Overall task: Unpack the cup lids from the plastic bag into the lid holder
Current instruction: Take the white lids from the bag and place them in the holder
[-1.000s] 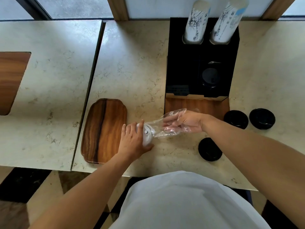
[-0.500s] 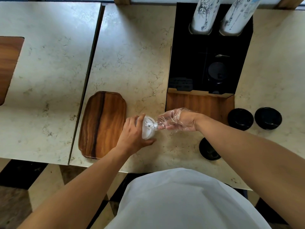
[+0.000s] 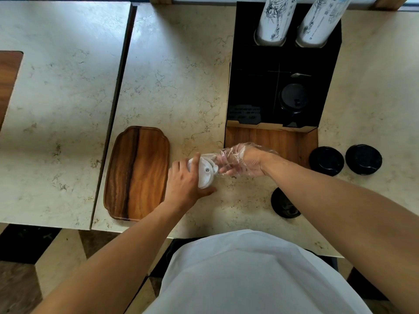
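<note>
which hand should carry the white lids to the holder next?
Left. The left hand already grips the white plastic lid stack; the right hand is wrapped in the clear plastic bag.

Marble counter point(image 3: 181, 71), wooden tray point(image 3: 137, 173), black lid holder point(image 3: 251, 87), three black lids point(image 3: 326, 161)

Your right hand point(image 3: 243, 163) has bare counter point(image 3: 181, 82) ahead and to its left, but the black lid holder point(image 3: 256, 91) stands just in front, three black lids point(image 3: 326, 161) lie to its right, and the wooden tray point(image 3: 138, 173) sits past your left hand point(image 3: 184, 182).
</note>
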